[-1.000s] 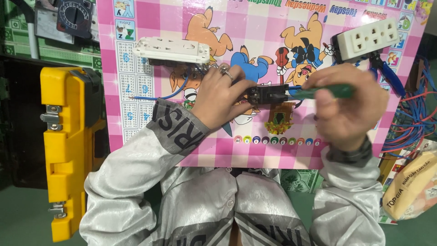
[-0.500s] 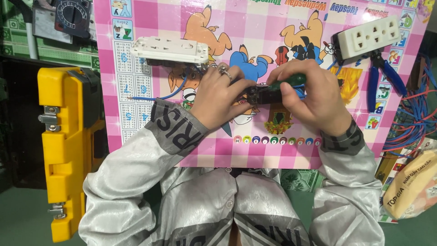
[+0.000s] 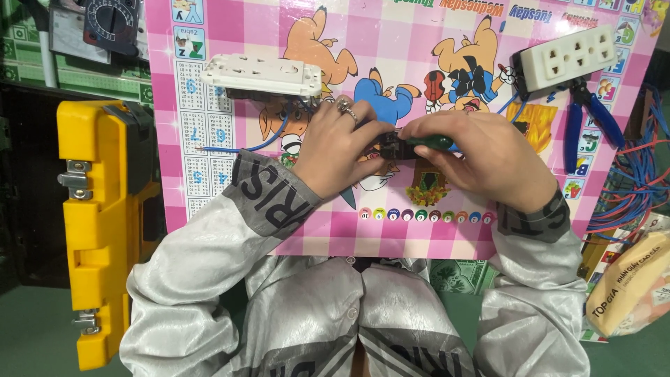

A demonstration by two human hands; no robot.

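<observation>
My left hand (image 3: 335,150), a ring on one finger, grips a small black electrical part (image 3: 389,148) over a pink cartoon mat (image 3: 419,230). My right hand (image 3: 488,160) is closed around a green-handled screwdriver (image 3: 429,142) whose tip meets the black part. Both hands touch at the middle of the mat. A white socket strip (image 3: 262,75) with a blue wire (image 3: 262,143) lies just above my left hand. The black part is mostly hidden by my fingers.
A second white socket strip (image 3: 567,57) and blue-handled pliers (image 3: 586,119) lie at the mat's right. A yellow tool case (image 3: 98,223) stands open at the left. Loose blue and red wires (image 3: 628,188) and a tan packet (image 3: 638,286) sit at the right edge. A multimeter (image 3: 112,24) is top left.
My right hand slid left along the screwdriver toward the black part and now covers most of the green handle. My left hand stayed in place.
</observation>
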